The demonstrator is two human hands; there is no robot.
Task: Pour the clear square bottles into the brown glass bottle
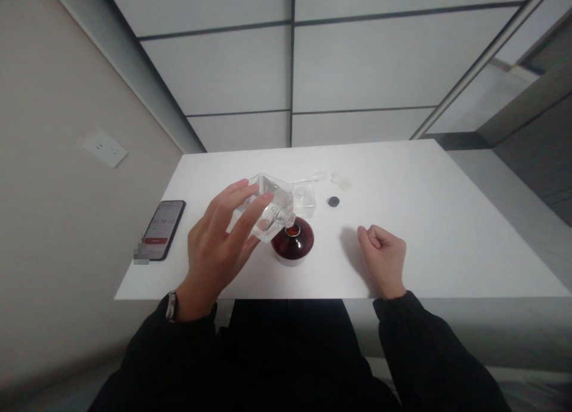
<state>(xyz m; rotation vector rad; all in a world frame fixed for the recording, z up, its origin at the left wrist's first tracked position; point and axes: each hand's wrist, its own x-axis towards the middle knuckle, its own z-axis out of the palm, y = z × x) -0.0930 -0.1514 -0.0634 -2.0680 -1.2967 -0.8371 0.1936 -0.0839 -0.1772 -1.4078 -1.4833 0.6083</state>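
Left hand point(218, 245): fingers clamped on transparent square-sided bottle point(276, 212), tilted, neck at mouth of glossy dark-red squat bottle point(292, 249) on white counter point(447, 233). Transparent bottle at its ten o'clock; right hand point(384, 258) at three, fingers curled together. Neck slip risked spill; nudge could have tipped unbraced red bottle.

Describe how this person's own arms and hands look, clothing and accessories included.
The left sleeve and right sleeve are black, loose and long, ending near the wrists. The left hand and right hand are ungloved. A silver-toned wristband sits on the left wrist; whether it is a watch or bracelet is unclear.
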